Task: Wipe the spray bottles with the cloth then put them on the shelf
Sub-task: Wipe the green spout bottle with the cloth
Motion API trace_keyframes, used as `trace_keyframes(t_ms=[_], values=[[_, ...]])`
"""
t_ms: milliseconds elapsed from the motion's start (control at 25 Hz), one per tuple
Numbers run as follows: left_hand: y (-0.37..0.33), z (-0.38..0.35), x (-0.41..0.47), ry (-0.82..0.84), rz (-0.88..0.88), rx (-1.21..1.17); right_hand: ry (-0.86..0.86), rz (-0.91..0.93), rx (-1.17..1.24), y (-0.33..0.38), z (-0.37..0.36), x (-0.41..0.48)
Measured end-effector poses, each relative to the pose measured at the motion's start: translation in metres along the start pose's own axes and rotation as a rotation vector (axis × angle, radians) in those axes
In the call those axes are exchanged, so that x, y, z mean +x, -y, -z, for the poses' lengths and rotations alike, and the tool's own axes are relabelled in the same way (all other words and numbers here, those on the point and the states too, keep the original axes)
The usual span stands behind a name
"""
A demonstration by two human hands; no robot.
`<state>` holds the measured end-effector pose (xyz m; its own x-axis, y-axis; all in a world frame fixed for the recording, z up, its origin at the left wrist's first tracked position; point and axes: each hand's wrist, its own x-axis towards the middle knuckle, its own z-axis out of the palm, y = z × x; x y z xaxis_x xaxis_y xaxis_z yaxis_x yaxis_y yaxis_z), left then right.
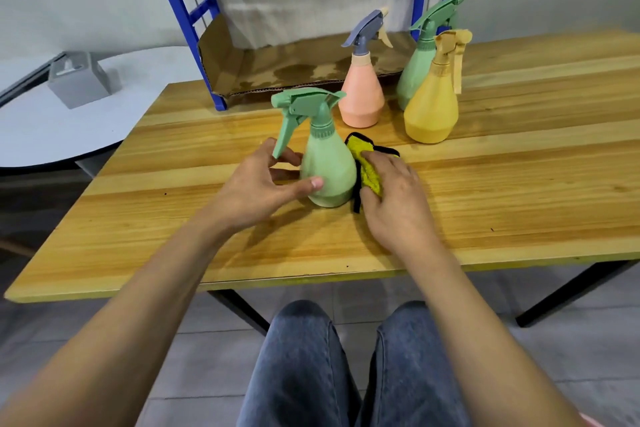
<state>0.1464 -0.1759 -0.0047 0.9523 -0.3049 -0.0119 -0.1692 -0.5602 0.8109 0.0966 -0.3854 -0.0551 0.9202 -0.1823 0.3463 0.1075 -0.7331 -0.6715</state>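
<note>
On the table (485, 184) our left hand (258, 189) grips the near green bottle (327, 166), steadying it for the cloth (369, 172) our right hand (394, 198) clutches against it

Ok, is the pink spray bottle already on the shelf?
No, the pink bottle stands on the table, just in front of the shelf.

Left fingers (289, 159) apparently behind nearest bottle (327, 170)
</note>
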Motion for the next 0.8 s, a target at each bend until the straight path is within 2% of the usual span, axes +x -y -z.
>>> trace_keyframes(t_ms=[120,240,360,480,560,680,800], values=[[-0.005,0.014,0.001,0.176,-0.069,0.123,0.051,0.006,0.005,-0.004,0.003,0.006],[-0.013,0.0,0.002,0.185,-0.127,0.135,0.071,0.012,0.007,-0.008,0.003,0.008],[-0.013,-0.027,0.0,-0.008,-0.104,0.073,0.026,-0.008,0.018,-0.006,0.001,0.008],[-0.015,-0.052,0.002,-0.294,-0.058,0.202,-0.014,-0.02,-0.01,-0.001,-0.004,0.005],[-0.021,-0.066,0.005,-0.42,-0.027,0.276,-0.01,-0.012,-0.034,0.0,-0.006,0.003],[-0.032,-0.082,0.007,-0.493,0.022,0.341,-0.012,-0.015,-0.029,0.0,-0.004,0.002],[-0.031,-0.071,0.005,-0.393,0.037,0.354,0.005,-0.006,-0.029,-0.003,-0.002,-0.002]])
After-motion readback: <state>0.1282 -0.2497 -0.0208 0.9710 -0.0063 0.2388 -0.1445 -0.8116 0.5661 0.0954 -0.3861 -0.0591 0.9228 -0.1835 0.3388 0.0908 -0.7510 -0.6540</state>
